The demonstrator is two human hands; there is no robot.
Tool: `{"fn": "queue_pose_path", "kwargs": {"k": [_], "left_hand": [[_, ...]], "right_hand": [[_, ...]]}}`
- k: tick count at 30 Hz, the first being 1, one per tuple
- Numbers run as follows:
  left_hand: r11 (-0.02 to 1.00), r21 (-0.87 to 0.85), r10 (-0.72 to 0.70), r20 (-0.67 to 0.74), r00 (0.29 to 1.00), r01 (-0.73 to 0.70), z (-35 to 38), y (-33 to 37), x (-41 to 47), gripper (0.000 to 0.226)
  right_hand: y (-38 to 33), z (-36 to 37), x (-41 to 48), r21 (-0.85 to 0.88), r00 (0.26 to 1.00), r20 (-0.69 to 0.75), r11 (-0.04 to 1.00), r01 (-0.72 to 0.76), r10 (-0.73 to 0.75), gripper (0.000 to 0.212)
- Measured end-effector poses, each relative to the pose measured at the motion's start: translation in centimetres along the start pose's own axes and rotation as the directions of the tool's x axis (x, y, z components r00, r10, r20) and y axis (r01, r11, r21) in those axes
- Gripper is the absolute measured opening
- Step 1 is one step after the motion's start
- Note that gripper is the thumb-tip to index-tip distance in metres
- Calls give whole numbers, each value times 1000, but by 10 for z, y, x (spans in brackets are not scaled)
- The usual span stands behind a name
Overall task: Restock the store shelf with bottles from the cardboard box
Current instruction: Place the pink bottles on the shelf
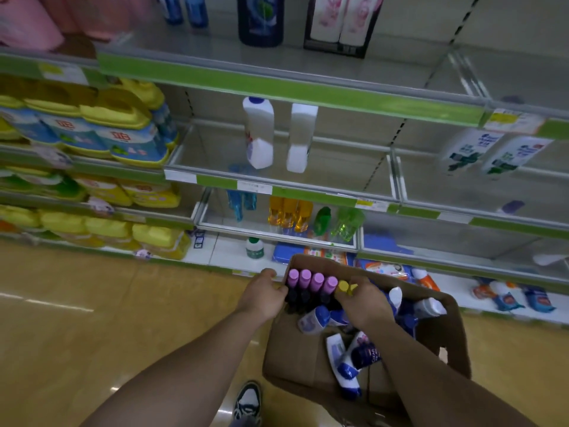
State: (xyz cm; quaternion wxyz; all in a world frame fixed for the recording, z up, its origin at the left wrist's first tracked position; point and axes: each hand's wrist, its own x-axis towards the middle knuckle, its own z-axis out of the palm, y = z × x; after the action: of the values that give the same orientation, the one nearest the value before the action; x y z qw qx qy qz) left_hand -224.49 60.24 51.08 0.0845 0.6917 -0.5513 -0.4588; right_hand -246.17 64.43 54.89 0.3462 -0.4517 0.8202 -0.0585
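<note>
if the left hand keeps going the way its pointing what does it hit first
The leftmost pink-capped bottle in the box: the left hand points right and seems to grip it. Farther along, the right hand holds a yellow-capped bottle.

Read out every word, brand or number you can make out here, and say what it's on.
"CLEA...": dark blue bottle lying in the cardboard box.
Red characters on the blue packs: too blurred to read.
Shelf price tags: too small to read.
Green-and-white bottles on the right shelf: labels blurred.
</note>
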Motion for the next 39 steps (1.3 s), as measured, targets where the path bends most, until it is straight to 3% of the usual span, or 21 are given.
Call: {"fn": "queue_pose_path", "kwargs": {"k": [4,11,16,19,25,30,39], "left_hand": [[997,77,8,-38,999,-5,16,20,2,48],[922,385,92,-125,988,-37,55,37,-1,29],[823,565,149,-106,983,-64,62,35,13,31],[704,703,206,-74,976,-96,63,32,37,40],[604,776,226,51,973,-181,74,23,90,56],[532,828,205,81,975,-180,82,12,114,53],[522,841,146,71,987,-138,87,4,132,44]], "right_hand": [[8,-24,20,-62,997,-3,995,78,-78,46],[45,-53,66,-144,971,66,960,238,-231,35],[52,-24,87,-141,948,149,943,300,-280,38],[47,4,97,-164,937,171,929,332,-305,34],[26,63,122,-214,931,201,914,346,-305,40],[4,98,141,-295,947,161,902,316,-279,41],[-23,115,156,-423,969,181,876,232,-170,20]]}}
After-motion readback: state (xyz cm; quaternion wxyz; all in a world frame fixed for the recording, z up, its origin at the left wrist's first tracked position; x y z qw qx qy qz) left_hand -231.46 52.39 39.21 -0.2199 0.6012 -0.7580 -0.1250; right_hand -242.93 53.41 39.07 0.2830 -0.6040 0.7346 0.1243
